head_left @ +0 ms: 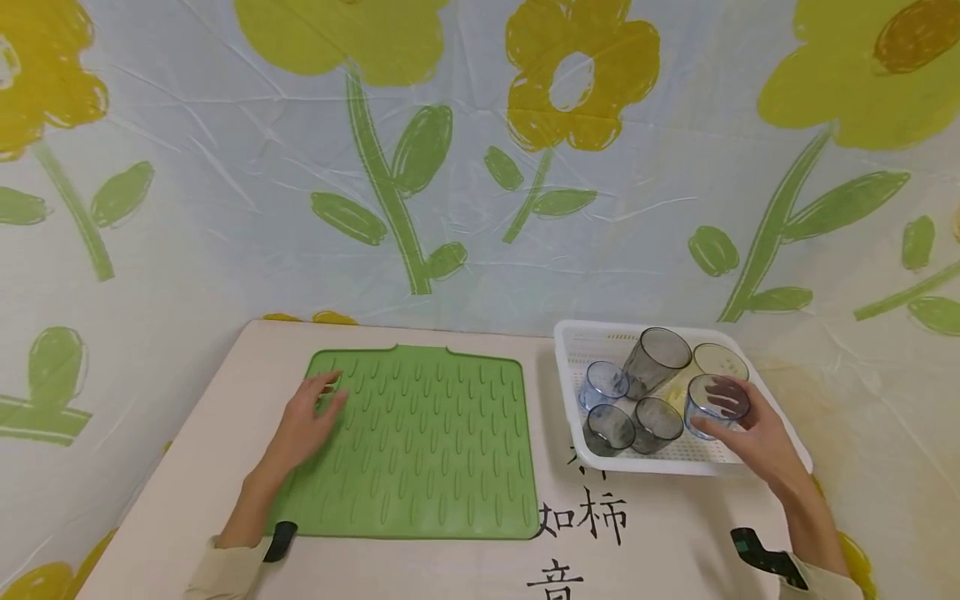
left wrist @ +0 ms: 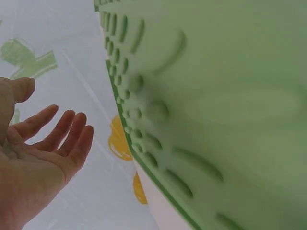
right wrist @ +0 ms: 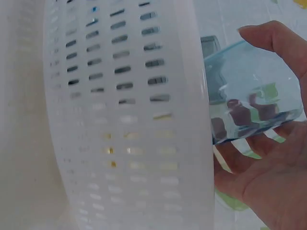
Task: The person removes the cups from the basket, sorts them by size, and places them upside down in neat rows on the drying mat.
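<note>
One blue glass (head_left: 703,408) is held by the right grip (head_left: 759,427), over the right side of one white basket (head_left: 675,464). Three gray glasses (head_left: 654,367), another blue glass (head_left: 604,383) and one yellow glass (head_left: 720,360) are seen inside. The left grip (head_left: 306,419) is spread loosely over one green mat (head_left: 435,433)'s left edge. Between mat and basket, some surface (head_left: 552,417) is left bare.
</note>
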`<act>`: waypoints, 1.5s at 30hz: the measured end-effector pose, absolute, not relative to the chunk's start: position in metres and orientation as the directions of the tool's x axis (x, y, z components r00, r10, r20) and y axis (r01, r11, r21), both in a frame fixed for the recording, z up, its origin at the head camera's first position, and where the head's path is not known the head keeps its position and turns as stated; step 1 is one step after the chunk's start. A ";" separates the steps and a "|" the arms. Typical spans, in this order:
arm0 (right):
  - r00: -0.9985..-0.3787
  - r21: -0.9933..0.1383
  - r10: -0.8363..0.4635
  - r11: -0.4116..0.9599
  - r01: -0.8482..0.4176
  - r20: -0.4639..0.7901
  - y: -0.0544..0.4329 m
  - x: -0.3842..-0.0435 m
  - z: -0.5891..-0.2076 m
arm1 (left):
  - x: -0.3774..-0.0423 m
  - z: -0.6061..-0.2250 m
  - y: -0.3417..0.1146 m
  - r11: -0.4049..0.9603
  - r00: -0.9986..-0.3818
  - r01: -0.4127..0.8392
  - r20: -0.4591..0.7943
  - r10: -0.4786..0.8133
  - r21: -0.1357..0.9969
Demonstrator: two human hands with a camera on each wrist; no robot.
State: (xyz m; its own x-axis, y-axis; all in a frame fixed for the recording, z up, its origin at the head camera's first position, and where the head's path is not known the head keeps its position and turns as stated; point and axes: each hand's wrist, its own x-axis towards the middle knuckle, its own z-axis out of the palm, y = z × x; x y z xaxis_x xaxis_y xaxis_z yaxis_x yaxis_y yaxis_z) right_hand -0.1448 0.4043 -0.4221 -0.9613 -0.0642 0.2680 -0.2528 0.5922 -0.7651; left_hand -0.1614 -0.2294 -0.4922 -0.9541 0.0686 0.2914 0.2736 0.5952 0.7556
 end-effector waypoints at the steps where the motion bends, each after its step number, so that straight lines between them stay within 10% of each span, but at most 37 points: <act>1: -0.960 -0.774 -0.064 0.578 -0.260 0.274 0.402 -0.145 -0.421 | -0.162 -0.492 -0.227 0.590 -0.953 0.278 0.296 0.069 0.758; 45: -0.952 -0.939 -0.150 0.183 -0.291 0.266 0.257 -0.181 -0.426 | -0.178 -0.476 -0.122 0.340 -0.925 0.380 0.355 0.136 0.860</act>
